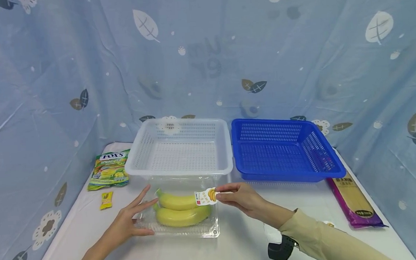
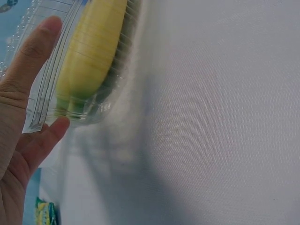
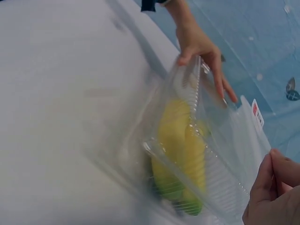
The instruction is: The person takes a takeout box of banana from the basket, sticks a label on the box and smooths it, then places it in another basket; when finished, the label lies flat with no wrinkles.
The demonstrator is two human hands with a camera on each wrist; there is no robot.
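A clear plastic clamshell box (image 1: 214, 229) stands in front of the baskets with yellow bananas (image 1: 184, 217) inside. My left hand (image 1: 128, 222) holds its left side, thumb at the near edge and fingers spread toward the far part. In the left wrist view, the thumb and fingertips touch the clear wall beside the bananas (image 2: 96, 51). My right hand (image 1: 246, 201) pinches a white sticker label (image 1: 205, 197) printed with bananas, by its right end, in front of the box's right part. Whether the label touches the lid cannot be told.
Behind the box stand a white basket (image 1: 180, 173) and a blue basket (image 1: 286, 175). A green candy bag (image 1: 108, 170) and a small yellow packet (image 1: 106, 200) lie left. A noodle pack (image 1: 357, 202) lies at the right edge. Another sticker (image 1: 329, 223) shows behind the right forearm.
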